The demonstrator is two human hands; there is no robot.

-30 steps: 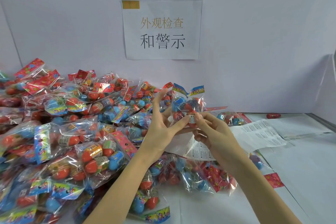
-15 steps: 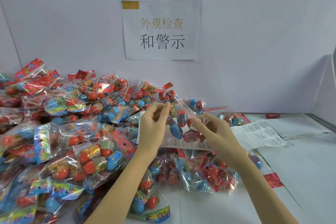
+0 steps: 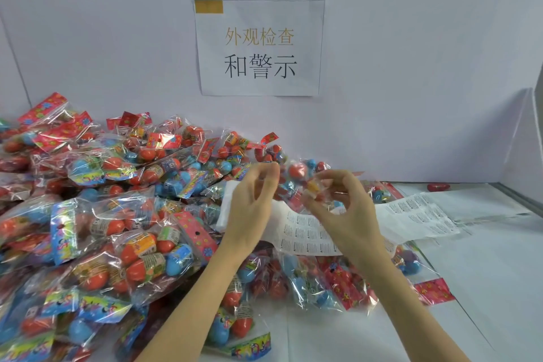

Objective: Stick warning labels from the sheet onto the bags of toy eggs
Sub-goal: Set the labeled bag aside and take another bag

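Two bare hands hold one clear bag of toy eggs between them, raised above the label sheet. The left hand pinches its near-left edge; the right hand grips its right side. Its long axis seems to run hand to hand, blurred. Slick film could slip, likely creasing any label.

Bright, even light with faint shadows; fingers motion-blurred, glare on cellophane bags, edges bowed.
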